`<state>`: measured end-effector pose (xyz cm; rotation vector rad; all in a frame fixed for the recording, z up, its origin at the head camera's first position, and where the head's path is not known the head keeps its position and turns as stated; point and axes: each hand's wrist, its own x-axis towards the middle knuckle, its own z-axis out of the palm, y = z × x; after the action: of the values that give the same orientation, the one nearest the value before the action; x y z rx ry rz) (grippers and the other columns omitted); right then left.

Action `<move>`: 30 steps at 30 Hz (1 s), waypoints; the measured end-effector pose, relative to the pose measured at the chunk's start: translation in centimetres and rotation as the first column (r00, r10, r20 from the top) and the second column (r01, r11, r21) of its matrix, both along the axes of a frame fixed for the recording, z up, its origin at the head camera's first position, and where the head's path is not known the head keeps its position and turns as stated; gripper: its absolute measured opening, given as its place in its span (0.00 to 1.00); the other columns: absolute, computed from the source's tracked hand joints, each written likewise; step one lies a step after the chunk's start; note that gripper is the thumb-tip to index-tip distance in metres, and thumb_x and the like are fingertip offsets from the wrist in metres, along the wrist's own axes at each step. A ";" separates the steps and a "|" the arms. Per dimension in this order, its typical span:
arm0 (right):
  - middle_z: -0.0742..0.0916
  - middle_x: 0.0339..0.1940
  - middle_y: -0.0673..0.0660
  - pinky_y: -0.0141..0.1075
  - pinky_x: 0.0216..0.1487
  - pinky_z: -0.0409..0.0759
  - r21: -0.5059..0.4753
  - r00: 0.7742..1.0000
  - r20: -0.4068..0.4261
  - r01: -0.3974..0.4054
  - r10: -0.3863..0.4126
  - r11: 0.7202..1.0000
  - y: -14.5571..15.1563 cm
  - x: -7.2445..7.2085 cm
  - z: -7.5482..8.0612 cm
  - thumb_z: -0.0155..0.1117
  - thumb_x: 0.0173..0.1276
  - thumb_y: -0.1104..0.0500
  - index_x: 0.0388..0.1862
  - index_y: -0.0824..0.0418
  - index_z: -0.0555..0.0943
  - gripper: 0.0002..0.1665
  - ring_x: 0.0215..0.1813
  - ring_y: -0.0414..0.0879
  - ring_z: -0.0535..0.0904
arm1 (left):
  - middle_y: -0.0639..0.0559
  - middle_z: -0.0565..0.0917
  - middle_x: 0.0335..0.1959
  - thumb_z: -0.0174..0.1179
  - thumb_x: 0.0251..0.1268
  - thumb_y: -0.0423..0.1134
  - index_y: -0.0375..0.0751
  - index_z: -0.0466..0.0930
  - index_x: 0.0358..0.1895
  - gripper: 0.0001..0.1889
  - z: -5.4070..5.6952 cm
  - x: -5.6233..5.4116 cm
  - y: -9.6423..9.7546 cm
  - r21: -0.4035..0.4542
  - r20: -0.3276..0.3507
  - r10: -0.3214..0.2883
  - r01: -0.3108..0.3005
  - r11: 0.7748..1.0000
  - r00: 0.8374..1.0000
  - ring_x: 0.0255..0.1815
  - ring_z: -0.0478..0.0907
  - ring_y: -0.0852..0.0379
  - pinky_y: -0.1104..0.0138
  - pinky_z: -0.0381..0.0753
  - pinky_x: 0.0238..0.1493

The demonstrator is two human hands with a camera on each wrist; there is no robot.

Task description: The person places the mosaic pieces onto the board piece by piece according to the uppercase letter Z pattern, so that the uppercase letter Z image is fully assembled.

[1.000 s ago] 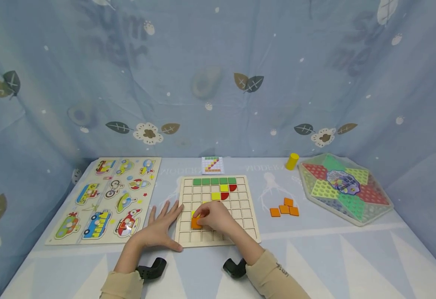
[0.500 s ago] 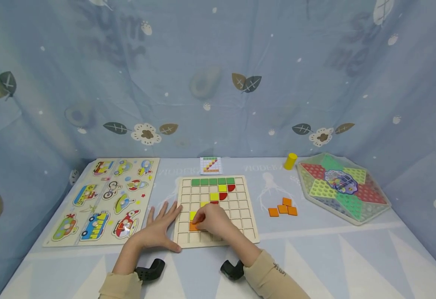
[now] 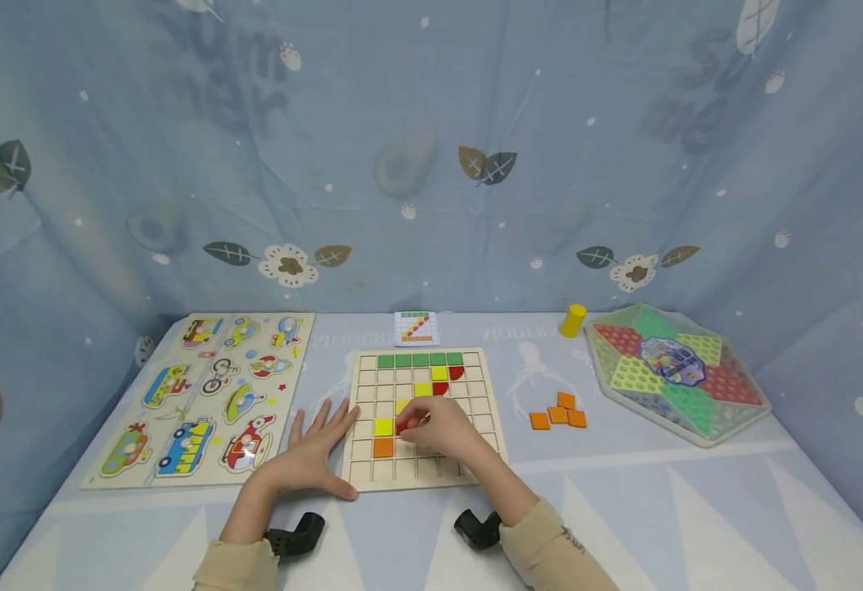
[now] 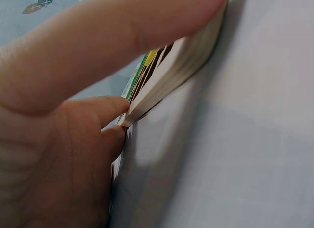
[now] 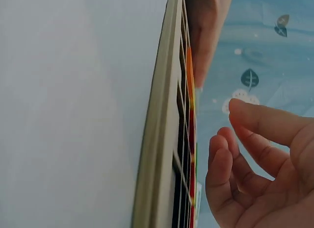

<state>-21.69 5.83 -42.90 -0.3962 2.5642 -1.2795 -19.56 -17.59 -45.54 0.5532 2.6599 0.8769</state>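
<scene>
A wooden grid board lies on the table with green squares along its top row. Below them, yellow squares and red quarter-round pieces step down to the left. One orange square tile sits in a cell under the lowest yellow one. My left hand rests at the board's left edge, fingers spread, thumb at the lower corner. Over the middle of the board hovers my right hand, its fingers loosely bent; the right wrist view shows no tile between the fingertips.
Several loose orange tiles lie right of the board. A pattern card is behind it. A vehicle peg puzzle lies at left; a hexagonal game board and yellow cylinder are at right.
My right hand has set the orange tile into the board, let go, and drawn back slightly to the right. My left hand has stayed at the board's edge.
</scene>
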 end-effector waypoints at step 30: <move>0.80 0.48 0.61 0.37 0.39 0.78 -0.031 0.959 0.140 0.255 -0.248 0.966 15.1 -1.3 0.7 0.65 0.54 0.71 0.47 0.65 0.79 0.19 0.46 0.50 0.75 | 0.39 0.47 0.73 0.74 0.24 0.60 0.37 0.51 0.72 0.64 -0.3 0.1 0.0 0.002 -0.017 0.016 -0.016 1.000 1.000 0.73 0.31 0.36 0.43 0.18 0.65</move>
<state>-23.00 20.93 -42.23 0.0118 2.5326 -1.4021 -19.46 -17.56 -45.88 0.5433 2.6821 0.8832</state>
